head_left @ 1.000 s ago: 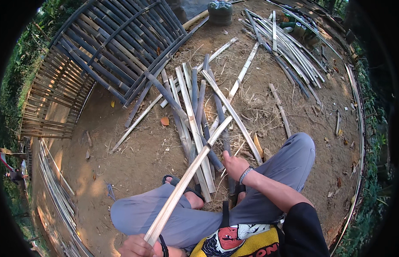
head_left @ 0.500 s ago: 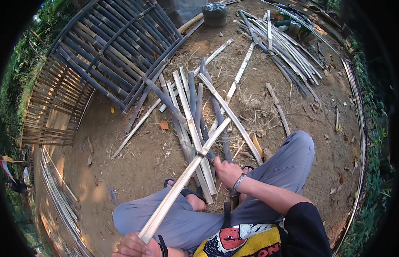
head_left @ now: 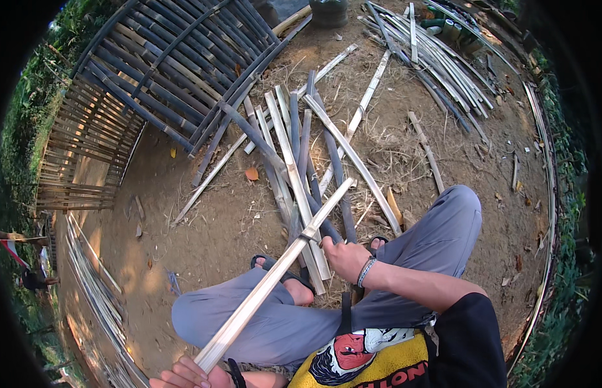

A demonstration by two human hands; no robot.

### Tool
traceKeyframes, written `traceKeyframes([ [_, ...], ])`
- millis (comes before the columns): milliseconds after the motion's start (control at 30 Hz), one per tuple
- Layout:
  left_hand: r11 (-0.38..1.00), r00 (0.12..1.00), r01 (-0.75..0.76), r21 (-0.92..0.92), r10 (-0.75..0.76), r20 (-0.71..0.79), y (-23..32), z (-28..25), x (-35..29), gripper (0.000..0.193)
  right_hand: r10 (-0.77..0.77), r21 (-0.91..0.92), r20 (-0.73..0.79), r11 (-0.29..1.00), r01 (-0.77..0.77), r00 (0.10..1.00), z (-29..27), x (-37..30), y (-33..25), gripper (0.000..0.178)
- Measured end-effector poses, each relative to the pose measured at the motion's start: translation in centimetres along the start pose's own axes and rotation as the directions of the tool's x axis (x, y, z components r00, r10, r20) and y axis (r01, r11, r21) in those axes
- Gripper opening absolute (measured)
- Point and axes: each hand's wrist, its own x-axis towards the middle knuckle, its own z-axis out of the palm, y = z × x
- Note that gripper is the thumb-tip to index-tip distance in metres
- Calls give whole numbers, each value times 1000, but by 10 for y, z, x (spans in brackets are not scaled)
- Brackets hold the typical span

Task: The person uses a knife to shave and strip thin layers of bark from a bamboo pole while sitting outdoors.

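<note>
A long pale split-bamboo strip [head_left: 262,284] slants from the lower left up over the bamboo pile. My left hand [head_left: 188,374], at the bottom edge, is closed round the strip's near end. On the right, my right hand [head_left: 346,260] is closed in a fist beside the strip. From that fist a thin dark blade [head_left: 306,238] reaches to the strip and touches it close to a node; its handle is hidden by my fingers, and it looks like a knife. Beyond the strip's far end lie several bamboo slats [head_left: 291,155], pale and dark, crossing one another.
A dark bamboo slatted frame [head_left: 178,64] stands at the upper left, beside a lighter bamboo lattice [head_left: 81,142]. Bundled strips [head_left: 437,58] lie at the upper right, more strips [head_left: 97,291] at the left. Shavings litter the soil. My bent knees [head_left: 453,220] flank the work.
My left hand has shifted slightly down and left, still holding the strip's near end. My right hand stays closed beside the strip with the blade against it. The whole view has tilted slightly.
</note>
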Motion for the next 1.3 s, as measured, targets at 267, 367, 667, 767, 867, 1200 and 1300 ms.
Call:
traceKeyframes([
  [267,999,998,-31,-10,32,58,-3,18,1,43,5,-16,11,1000,-5,1000,6,-5,15,19],
  [367,997,997,-39,69,34,71,-4,16,4,43,-17,34,44,999,16,999,-2,0,20,19],
  [667,999,999,-10,47,12,-44,-10,7,19,43,-68,69,-54,995,72,996,10,10,30,17],
  [767,987,992,-8,159,28,-125,-23,-10,37,41,152,123,63,980,-159,986,27,36,69,15],
  [867,985,998,55,165,-47,-49,-24,-48,68,43,-16,175,23,984,11,1000,13,30,13,14],
  [1200,977,977,28,210,18,-213,-32,-44,67,42,49,251,57,966,-62,997,38,48,47,17],
  [1300,973,958,62,222,4,-285,-43,-39,70,43,193,61,-62,980,-189,979,94,68,138,22],
])
